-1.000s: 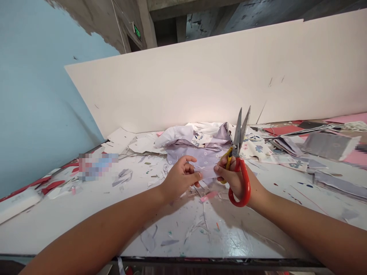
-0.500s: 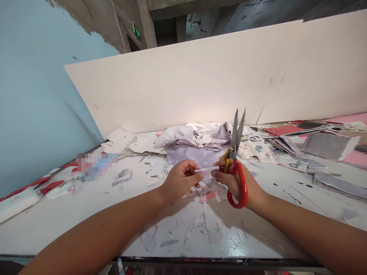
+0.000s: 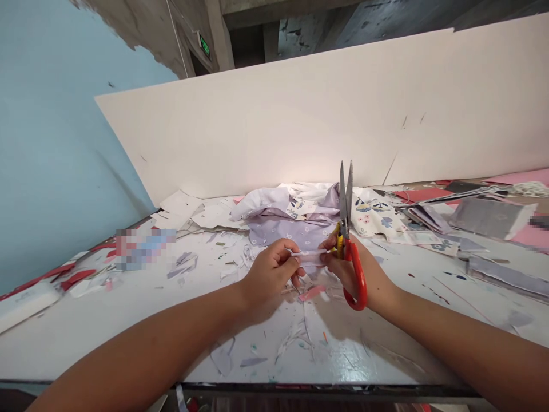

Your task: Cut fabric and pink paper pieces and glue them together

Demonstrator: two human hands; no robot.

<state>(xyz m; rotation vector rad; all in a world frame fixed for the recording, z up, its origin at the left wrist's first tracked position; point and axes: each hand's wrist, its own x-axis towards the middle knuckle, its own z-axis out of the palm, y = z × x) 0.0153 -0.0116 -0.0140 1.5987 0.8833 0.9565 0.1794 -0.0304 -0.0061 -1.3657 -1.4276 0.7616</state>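
Observation:
My left hand [image 3: 270, 270] pinches the left end of a small pale lilac fabric piece [image 3: 309, 256], folded flat between both hands above the white table [image 3: 128, 320]. My right hand [image 3: 355, 269] pinches the piece's right end and also grips red-handled scissors [image 3: 348, 229]. The scissors point straight up with their blades nearly closed. A heap of lilac and floral fabric [image 3: 295, 214] lies just behind my hands.
A tall white board [image 3: 300, 114] leans along the table's back. Paper and cloth scraps litter the tabletop, with a pink sliver [image 3: 312, 293] under my hands. Grey fabric pieces [image 3: 493, 217] and pink sheets lie right. A blue wall stands left.
The lilac piece went from lying open to a flat fold pinched between both hands. The scissors swung upright and their blades closed nearly together.

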